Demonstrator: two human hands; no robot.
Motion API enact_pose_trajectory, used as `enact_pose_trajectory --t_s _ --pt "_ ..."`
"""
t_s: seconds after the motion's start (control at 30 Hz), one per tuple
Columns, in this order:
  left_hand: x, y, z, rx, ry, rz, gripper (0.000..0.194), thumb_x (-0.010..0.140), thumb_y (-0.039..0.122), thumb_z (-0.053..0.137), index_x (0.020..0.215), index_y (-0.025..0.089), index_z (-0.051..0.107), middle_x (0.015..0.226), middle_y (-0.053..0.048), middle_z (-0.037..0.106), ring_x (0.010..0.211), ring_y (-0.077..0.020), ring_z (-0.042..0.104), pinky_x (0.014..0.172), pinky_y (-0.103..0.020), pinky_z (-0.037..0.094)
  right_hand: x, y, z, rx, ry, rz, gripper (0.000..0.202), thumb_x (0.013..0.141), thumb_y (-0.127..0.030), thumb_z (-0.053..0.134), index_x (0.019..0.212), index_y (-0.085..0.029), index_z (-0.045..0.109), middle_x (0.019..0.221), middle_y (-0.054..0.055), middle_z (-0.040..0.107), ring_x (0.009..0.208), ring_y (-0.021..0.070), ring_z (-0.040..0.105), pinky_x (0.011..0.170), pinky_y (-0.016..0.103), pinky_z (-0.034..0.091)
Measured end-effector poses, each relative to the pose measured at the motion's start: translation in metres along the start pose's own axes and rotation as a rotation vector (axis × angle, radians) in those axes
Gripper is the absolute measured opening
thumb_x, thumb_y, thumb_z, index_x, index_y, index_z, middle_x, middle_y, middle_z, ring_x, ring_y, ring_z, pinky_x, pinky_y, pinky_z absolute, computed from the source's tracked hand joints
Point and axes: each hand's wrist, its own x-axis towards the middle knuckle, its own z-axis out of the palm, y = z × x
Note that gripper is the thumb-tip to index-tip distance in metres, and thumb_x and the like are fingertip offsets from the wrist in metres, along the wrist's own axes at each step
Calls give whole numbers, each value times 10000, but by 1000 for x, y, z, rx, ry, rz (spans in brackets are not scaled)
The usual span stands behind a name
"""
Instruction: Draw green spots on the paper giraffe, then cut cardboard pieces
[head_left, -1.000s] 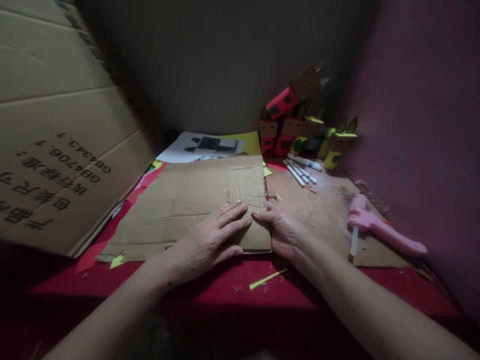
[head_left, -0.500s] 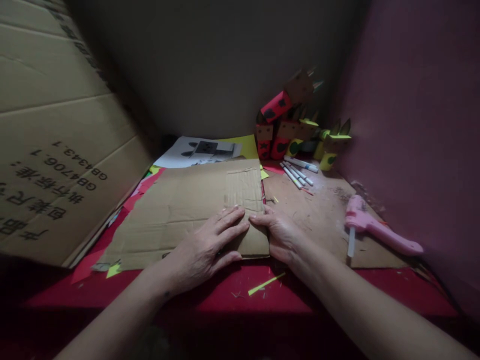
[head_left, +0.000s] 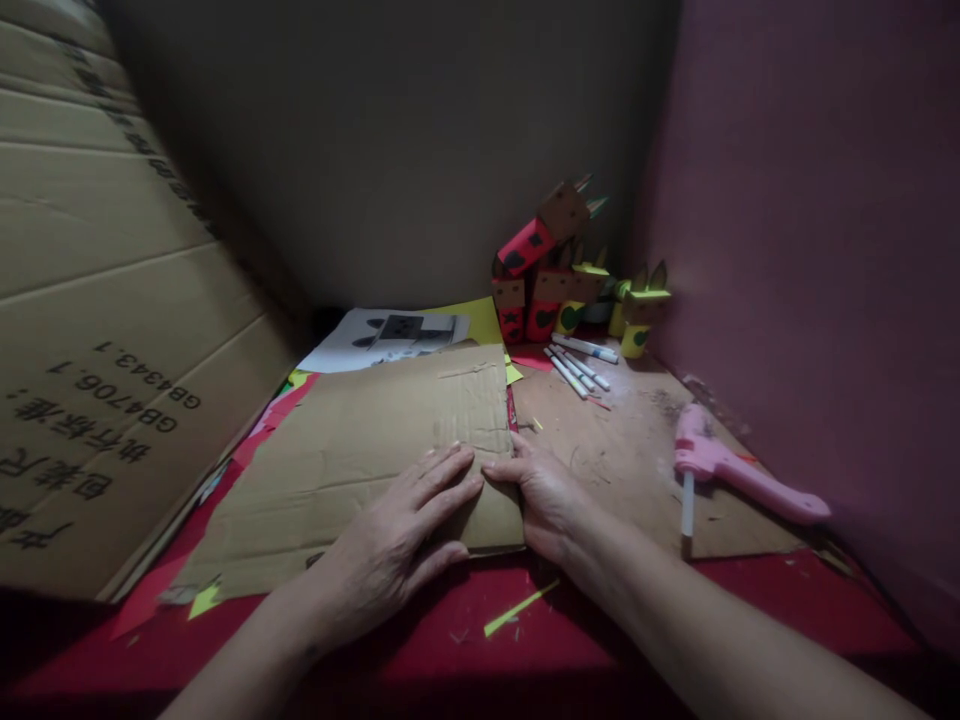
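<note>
Hands of ours rest on the cardboard (head_left: 352, 470) lying flat on the red table (head_left: 570, 640): our left hand (head_left: 397, 530) spread palm-down near its front right corner, our right hand (head_left: 544, 495) open against its right edge, with a pink glue gun (head_left: 739, 470) and markers (head_left: 577, 365) further right.

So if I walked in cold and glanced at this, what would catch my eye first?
Probably the two hands: the left hand lies flat on a cardboard sheet in the middle, and the right hand rests at the sheet's right edge. Next, the pink glue gun lying to the right, and the bright red and yellow paper figures stacked in the far corner with pens in front of them.
</note>
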Motion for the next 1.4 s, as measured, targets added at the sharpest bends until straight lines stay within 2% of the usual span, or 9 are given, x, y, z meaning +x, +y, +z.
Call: enact_pose_trajectory --t_s 0.37,0.43,0.6,0.7,0.83,1.0,1.17,1.27,1.4 --pt "1 2 -2 20 -18 5 557 936 304 476 1456 237 289 1539 -100 282 1420 -273 229 1119 -518 312 0 0 0 40 -4 39 390 584 -18 592 927 -202 612 695 -4 700 620 171 641 722 355 507" --pt "2 2 -2 21 -15 3 554 936 309 477 1453 232 293 1536 -106 288 1418 -270 234 1118 -513 317 0 -2 0 60 -13 99 339 593 -25 587 892 -176 637 665 11 696 634 183 646 739 362 503" --pt "2 5 -3 -7 28 19 529 928 312 492 1428 229 338 1515 -113 332 1406 -271 266 1111 -504 335 2 -8 -2 82 -73 365 167 634 -82 600 779 -113 677 585 39 666 659 200 651 784 358 481" --pt "1 6 -3 -8 27 25 519 928 315 490 1418 221 347 1518 -112 326 1410 -264 259 1110 -495 339 6 -11 -2 48 -74 364 155 675 -86 612 808 -115 685 635 38 687 601 161 625 767 332 478" --pt "1 5 -4 0 22 31 510 933 312 480 1415 219 344 1517 -115 327 1410 -265 258 1106 -493 349 9 -12 0 -8 -87 395 155 725 -124 594 842 -101 693 636 60 689 583 172 621 740 353 492" --pt "1 3 -4 8 6 48 519 935 314 472 1423 234 316 1515 -114 328 1408 -268 264 1098 -508 359 6 -12 4 54 -21 328 174 718 -53 577 839 -128 676 649 33 694 572 147 614 727 332 504" --pt "1 2 -4 -21 -31 37 514 938 303 467 1422 246 305 1525 -109 301 1418 -274 234 1111 -532 328 4 -10 8 39 -20 240 235 665 -39 602 869 -140 660 682 39 710 618 174 651 736 351 520" --pt "1 1 -10 -148 -58 -20 544 919 312 505 1417 271 291 1524 -105 292 1403 -268 272 1109 -509 345 5 -10 8 -4 28 192 253 646 -22 606 861 -154 630 656 26 704 600 179 652 744 381 526" --pt "7 -11 -16 -304 -104 -157 746 854 466 581 1459 297 178 1532 -124 253 1392 -291 290 1090 -497 365 6 -10 8 -32 71 157 298 662 -7 585 915 -164 609 642 11 700 613 188 662 787 409 519"
